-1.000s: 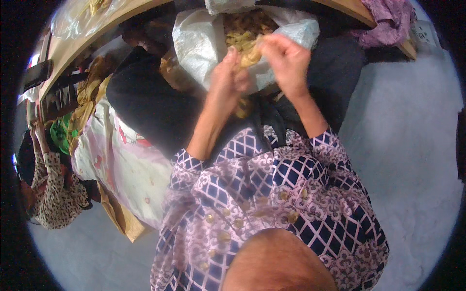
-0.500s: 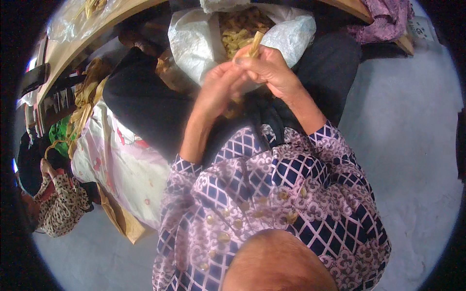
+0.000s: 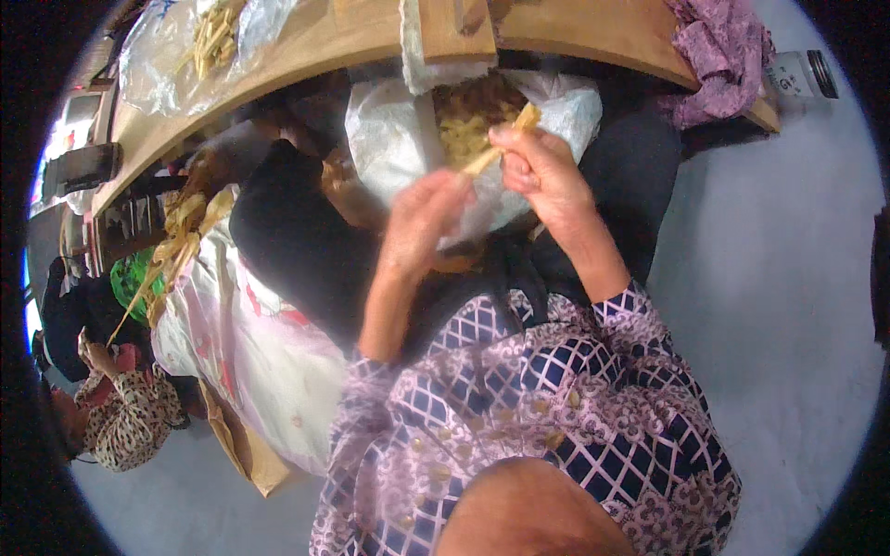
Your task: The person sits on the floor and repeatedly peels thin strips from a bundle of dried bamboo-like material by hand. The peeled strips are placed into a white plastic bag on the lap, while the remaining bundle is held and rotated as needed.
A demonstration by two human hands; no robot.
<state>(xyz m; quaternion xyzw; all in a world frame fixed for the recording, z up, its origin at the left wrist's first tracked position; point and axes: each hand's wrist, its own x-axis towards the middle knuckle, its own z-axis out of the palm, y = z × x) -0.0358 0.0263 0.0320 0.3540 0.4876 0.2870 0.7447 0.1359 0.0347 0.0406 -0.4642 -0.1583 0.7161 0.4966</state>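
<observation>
A pale yellow strip of dried plant fibre, folded or twisted [image 3: 482,163], stretches between my two hands over my lap. My right hand [image 3: 547,173] is closed round it, thumb on top, and a thicker folded end sticks out above the fist. The strip's lower end runs to my left hand [image 3: 426,221], whose fingers are closed at it and slightly blurred. Just beyond the hands sits an open white woven sack [image 3: 389,132], its rim rolled out. Inside it lie many short yellow folded pieces [image 3: 461,134], partly hidden by my right hand.
A curved wooden table edge [image 3: 362,32] runs across the far side, with a clear plastic bag of strips [image 3: 215,42] and a purple cloth [image 3: 718,56]. At left, long dried strips [image 3: 185,227] lie over a pale printed sack [image 3: 250,343]; beside it another person's hand [image 3: 95,352] holds a strip.
My hands have moved apart, the left down and leftward, and the strip now shows stretched between them. The view has shifted, bringing more of the table into sight.
</observation>
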